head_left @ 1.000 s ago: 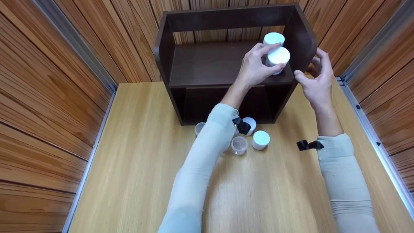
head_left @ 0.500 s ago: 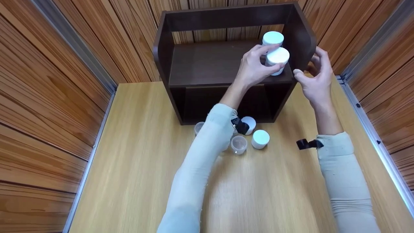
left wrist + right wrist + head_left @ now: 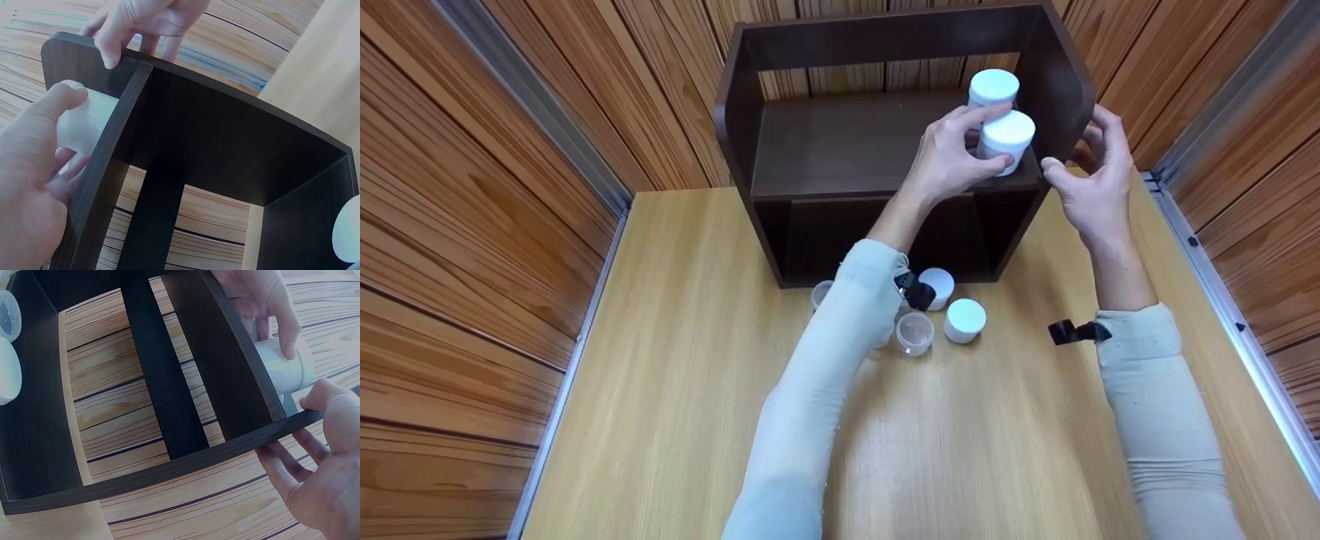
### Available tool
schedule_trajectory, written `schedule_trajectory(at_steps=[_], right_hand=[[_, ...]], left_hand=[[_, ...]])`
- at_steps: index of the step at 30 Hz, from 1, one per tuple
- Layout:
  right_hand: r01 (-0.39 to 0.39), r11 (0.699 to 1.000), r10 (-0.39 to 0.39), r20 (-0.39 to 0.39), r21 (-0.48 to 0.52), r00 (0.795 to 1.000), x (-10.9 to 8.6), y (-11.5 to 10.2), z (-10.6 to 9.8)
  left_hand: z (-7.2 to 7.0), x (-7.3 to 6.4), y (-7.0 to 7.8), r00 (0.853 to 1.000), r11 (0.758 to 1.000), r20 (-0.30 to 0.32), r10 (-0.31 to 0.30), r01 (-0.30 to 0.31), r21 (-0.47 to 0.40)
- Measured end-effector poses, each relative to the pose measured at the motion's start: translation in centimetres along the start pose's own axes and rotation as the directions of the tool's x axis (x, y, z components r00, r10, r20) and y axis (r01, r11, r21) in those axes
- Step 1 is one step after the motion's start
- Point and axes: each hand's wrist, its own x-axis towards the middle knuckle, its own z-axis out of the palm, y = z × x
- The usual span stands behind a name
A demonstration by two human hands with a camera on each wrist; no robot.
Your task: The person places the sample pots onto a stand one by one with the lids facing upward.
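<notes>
On the upper right of a dark brown shelf unit [image 3: 840, 154], my left hand [image 3: 956, 154] holds a white jar [image 3: 1009, 131] between thumb and fingers, near the shelf's front edge. The jar stands upright with its round lid facing up. Right behind it is a second white jar [image 3: 994, 86], partly hidden by the first jar and the fingers. My right hand [image 3: 1099, 187] grips the unit's right side panel [image 3: 185, 464], thumb at the front edge and fingers on the outer face. In the left wrist view, the left thumb lies along the held jar's side [image 3: 93, 121].
On the table [image 3: 675, 375] before the unit stand two more white-lidded jars [image 3: 964, 321] and clear plastic cups [image 3: 915, 334], partly covered by the left sleeve. Wood-plank walls [image 3: 457, 262] enclose the table.
The held jar has shifted very slightly right, and the left thumb sits a bit lower and further left on it. The right hand keeps its place on the panel.
</notes>
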Motion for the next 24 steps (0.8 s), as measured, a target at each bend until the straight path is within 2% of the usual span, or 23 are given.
schedule_trajectory(at_steps=[24], right_hand=[[-0.021,1.000,0.022,0.010,-0.017,1.000,0.04,0.34,0.21]], left_hand=[[-0.21,-0.47,-0.43,0.999,0.999,-0.002,0.036,-0.036,0.035]])
